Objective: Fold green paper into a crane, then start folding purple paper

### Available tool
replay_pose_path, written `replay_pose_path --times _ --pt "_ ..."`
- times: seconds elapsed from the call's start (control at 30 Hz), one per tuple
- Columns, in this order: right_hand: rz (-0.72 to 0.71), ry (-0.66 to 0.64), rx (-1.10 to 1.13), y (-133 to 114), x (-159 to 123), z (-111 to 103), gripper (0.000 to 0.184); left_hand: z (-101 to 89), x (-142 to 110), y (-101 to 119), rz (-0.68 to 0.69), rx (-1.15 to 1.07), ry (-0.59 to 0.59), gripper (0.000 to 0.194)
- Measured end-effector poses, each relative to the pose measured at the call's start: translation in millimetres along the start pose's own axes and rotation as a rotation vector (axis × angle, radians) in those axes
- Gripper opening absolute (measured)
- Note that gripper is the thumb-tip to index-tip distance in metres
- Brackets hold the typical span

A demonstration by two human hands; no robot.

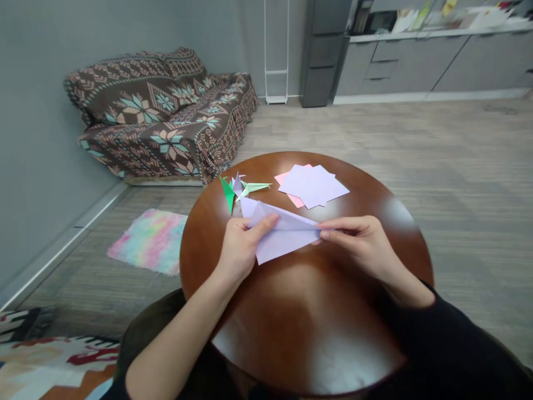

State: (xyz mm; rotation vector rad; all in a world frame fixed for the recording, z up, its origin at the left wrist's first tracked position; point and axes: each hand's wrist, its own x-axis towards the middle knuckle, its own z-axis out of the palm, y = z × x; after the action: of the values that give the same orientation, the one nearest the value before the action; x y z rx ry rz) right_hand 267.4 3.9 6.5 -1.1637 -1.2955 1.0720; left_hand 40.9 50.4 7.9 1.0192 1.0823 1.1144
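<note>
A lavender sheet of origami paper [287, 239], partly folded with creased flaps, is held above the table between both hands. My left hand [245, 241] grips its left side, thumb on top and the other fingers hidden beneath. At the right, my right hand [360, 239] pinches the pointed corner between thumb and fingers. Just beyond the paper lie folded paper figures: a green one [227, 193], a lavender one [237, 184] and a pale green one [255, 188]. A fanned stack of square paper [312, 185], lavender on top with pink edges showing, rests behind them to the right.
The round brown wooden table [300, 322] has a glossy top and a curved edge. A sofa with a patterned cover [166, 116] stands at the far left, near a fluffy pastel mat [150, 240]. Grey kitchen cabinets [416, 64] and a tall grey fridge [325, 53] line the back.
</note>
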Motion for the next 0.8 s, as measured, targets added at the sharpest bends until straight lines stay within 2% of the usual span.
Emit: replay_pose_path --times 0.1,0.23,0.33,0.43,0.6,0.7,0.8 --pt "0.004 0.027 0.038 -0.5 1.6 -0.6 0.019 0.4 1.2 1.5 -0.003 -0.027 0.041 0.043" --pt "0.041 0.041 0.047 0.2 1.2 2.5 0.022 -2.8 1.9 -2.1 0.091 0.025 0.053 0.037" --pt "0.071 0.035 0.049 2.5 -0.2 6.2 0.026 -3.4 -1.2 -4.7 0.148 0.125 0.000 0.035" --pt "0.039 0.049 0.007 5.4 -0.2 6.1 0.027 -1.0 -5.0 -4.5 0.174 0.196 -0.070 0.034" --pt "-0.013 0.146 -0.043 5.8 3.3 -0.5 0.027 2.4 -4.0 -2.4 0.216 0.125 -0.101 0.027" --pt "-0.034 0.177 -0.059 4.1 6.1 -4.3 0.026 1.7 -2.6 -1.9 0.190 0.132 -0.138 0.029" --pt "-0.054 0.217 -0.061 2.8 9.6 -11.8 0.025 -0.5 -2.9 0.0 0.115 0.088 -0.232 0.033"
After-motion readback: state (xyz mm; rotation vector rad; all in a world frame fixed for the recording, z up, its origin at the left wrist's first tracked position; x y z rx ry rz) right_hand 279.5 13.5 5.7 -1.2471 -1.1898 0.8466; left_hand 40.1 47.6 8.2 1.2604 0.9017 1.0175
